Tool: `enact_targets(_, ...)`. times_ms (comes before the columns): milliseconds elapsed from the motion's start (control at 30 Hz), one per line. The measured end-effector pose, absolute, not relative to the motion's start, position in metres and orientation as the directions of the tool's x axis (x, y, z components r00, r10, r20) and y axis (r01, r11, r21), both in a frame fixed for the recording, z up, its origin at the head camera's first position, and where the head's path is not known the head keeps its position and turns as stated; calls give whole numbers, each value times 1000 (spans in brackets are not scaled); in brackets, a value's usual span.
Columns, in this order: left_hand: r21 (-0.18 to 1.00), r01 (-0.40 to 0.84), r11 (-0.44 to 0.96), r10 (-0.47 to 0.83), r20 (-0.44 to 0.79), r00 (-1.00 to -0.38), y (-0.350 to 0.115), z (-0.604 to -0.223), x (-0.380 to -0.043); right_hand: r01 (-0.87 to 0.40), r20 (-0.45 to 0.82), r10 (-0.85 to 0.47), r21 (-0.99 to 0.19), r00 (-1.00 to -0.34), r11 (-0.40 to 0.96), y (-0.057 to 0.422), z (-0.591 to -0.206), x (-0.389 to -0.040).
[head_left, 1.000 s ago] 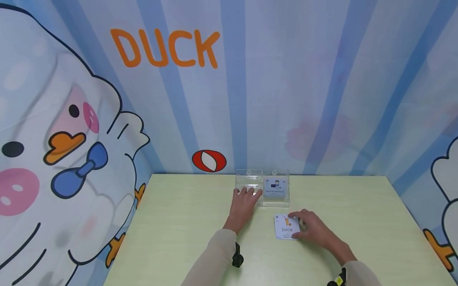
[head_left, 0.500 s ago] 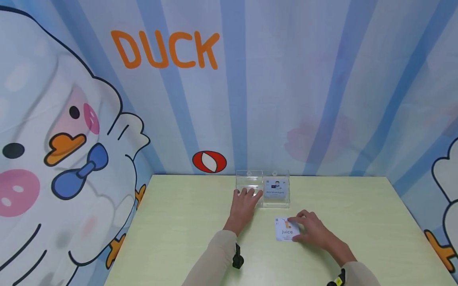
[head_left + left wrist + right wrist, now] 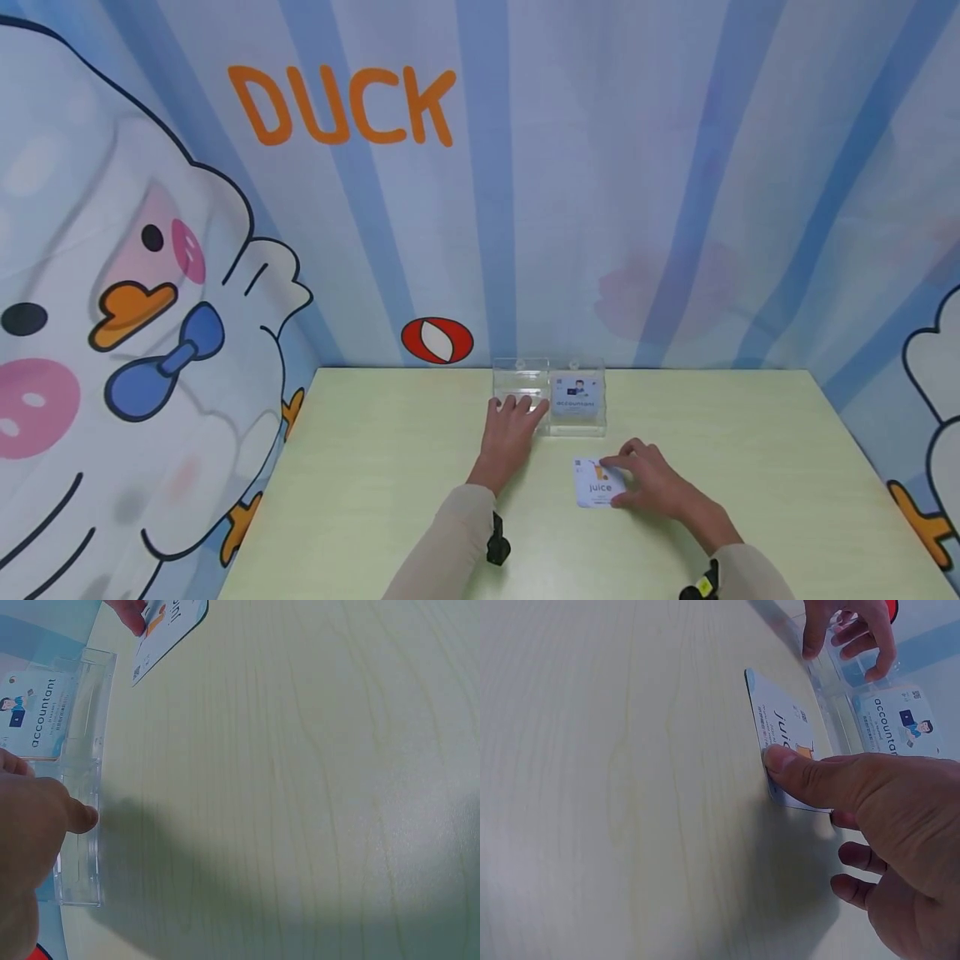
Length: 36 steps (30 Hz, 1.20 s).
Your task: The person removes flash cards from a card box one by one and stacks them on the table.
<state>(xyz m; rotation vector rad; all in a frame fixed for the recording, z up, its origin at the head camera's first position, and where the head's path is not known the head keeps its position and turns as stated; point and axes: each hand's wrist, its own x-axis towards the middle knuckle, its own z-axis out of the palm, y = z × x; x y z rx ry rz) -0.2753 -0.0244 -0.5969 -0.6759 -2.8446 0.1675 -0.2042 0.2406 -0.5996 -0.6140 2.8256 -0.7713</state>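
My right hand (image 3: 656, 483) pinches a white flash card (image 3: 596, 493) printed "juice" between thumb and fingers at its edges. In the right wrist view the thumb lies along the card's (image 3: 769, 724) near edge, low over the table. Behind it stands a clear plastic two-compartment card holder (image 3: 577, 431). An "accountant" card (image 3: 576, 392) leans in its right compartment. Over the left compartment, my left hand (image 3: 506, 442) rests on the holder with spread, slightly bent fingers. In the left wrist view, that thumb (image 3: 82, 816) touches the holder's front edge.
The pale wood-grain table (image 3: 375, 467) reaches back to a blue striped curtain (image 3: 555, 208) with duck drawings. The holder stands near the table's back edge. A black camera strap (image 3: 497, 542) sits on the left wrist.
The juice card and right hand have barely shifted in the head view, the card turning slightly. My left hand stays at the holder. The whole head view has moved a little.
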Motion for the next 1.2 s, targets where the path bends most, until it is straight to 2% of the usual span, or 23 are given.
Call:
enact_targets(400, -151, 429, 891, 451, 184, -873, -23, -597, -276, -342, -31, -424, -540, -905, 769, 242, -597, -207)
enact_targets(633, -133, 423, 896, 442, 180, -879, -23, -599, -275, -378, 64, -420, -571, -905, 729, 239, -587, -219)
enact_targets(800, -128, 428, 895, 446, 198, -873, -24, -597, -275, -404, 99, -423, -548, -901, 732, 232, -573, -236)
enact_targets(1200, -138, 435, 890, 455, 199, -868, -26, -597, -273, -400, 233, -325, -535, -917, 744, 222, -555, -267)
